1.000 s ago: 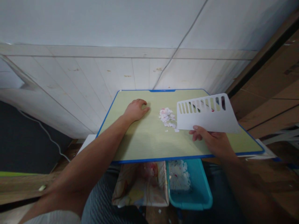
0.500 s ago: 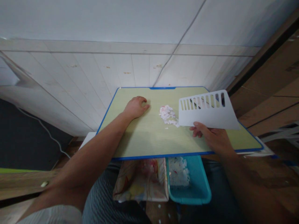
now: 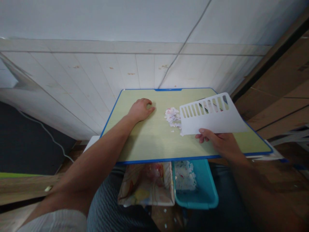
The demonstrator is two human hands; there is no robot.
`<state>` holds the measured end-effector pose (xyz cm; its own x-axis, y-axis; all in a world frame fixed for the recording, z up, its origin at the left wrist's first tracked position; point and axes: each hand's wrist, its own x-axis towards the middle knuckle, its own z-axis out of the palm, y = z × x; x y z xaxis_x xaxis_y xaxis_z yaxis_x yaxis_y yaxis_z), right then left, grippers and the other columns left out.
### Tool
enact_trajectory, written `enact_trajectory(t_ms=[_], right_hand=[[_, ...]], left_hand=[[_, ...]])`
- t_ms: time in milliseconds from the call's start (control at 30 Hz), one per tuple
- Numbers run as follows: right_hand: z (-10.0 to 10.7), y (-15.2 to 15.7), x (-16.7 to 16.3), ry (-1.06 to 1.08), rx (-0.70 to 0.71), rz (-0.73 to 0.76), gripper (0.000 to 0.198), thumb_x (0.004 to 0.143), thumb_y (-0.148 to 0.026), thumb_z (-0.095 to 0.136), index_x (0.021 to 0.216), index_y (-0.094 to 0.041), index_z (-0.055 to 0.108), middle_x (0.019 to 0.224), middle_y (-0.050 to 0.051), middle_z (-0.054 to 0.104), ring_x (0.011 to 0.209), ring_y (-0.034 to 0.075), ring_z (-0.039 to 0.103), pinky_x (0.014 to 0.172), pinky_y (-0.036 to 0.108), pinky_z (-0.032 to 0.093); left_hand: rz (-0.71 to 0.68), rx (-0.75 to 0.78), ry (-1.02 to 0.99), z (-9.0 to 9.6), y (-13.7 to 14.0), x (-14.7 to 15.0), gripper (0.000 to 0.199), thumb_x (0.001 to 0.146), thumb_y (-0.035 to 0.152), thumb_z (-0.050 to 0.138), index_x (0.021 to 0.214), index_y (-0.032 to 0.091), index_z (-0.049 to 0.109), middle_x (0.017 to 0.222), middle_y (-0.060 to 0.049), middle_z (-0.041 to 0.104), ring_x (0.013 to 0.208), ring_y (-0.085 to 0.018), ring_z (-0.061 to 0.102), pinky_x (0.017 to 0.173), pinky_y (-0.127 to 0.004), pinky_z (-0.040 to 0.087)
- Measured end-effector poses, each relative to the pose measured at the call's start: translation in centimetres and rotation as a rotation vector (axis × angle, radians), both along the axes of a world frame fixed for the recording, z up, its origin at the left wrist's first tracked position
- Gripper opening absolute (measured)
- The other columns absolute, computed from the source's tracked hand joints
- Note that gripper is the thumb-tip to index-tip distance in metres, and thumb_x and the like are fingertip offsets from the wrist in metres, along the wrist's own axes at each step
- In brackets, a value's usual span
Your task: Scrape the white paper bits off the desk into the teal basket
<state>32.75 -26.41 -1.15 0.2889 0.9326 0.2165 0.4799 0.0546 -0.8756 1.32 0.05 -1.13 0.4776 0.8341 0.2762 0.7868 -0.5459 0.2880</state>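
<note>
My right hand [image 3: 214, 139] grips the lower edge of a flat white plastic sheet [image 3: 207, 124] with a row of slots along its top. The sheet is held over the right side of a yellow-green board [image 3: 142, 146] with a blue rim. Its left edge overlaps a small heap of white and pinkish paper scraps [image 3: 172, 116]. My left hand [image 3: 141, 109] rests on the board left of the heap, apart from it. The fingers are loosely curved with a gap to the thumb, and nothing is in them.
Below the board's front edge, a turquoise bin [image 3: 209, 190] with white scraps in it stands beside a patterned box [image 3: 147, 190] between my legs. A grey cable [image 3: 185, 40] runs down the white wall behind. Thin dark items show through the sheet's slots.
My right hand has tilted the slotted sheet and shifted its left edge a little left and lower, onto the paper scraps. The left hand stays in place.
</note>
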Motion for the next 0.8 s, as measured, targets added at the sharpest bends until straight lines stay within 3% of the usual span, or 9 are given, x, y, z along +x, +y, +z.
enact_trajectory(t_ms=[267, 800], right_hand=[[0.06, -0.25, 0.05, -0.012, 0.018, 0.046, 0.054, 0.101, -0.069, 0.081, 0.061, -0.034, 0.075, 0.079, 0.007, 0.086, 0.086, 0.034, 0.086, 0.099, 0.05, 0.066], [0.14, -0.18, -0.03, 0.023, 0.033, 0.052, 0.056, 0.1, -0.072, 0.084, 0.06, -0.034, 0.072, 0.073, 0.006, 0.082, 0.083, 0.033, 0.086, 0.095, 0.048, 0.067]], left_hand=[[-0.002, 0.004, -0.01, 0.08, -0.17, 0.01, 0.044, 0.108, 0.046, 0.071, 0.139, 0.019, 0.086, 0.157, -0.018, 0.083, 0.15, -0.038, 0.075, 0.137, -0.053, 0.056], [0.004, 0.001, -0.001, 0.28, -0.34, 0.06, 0.046, 0.107, 0.046, 0.07, 0.141, 0.018, 0.086, 0.158, -0.018, 0.083, 0.151, -0.038, 0.075, 0.137, -0.052, 0.056]])
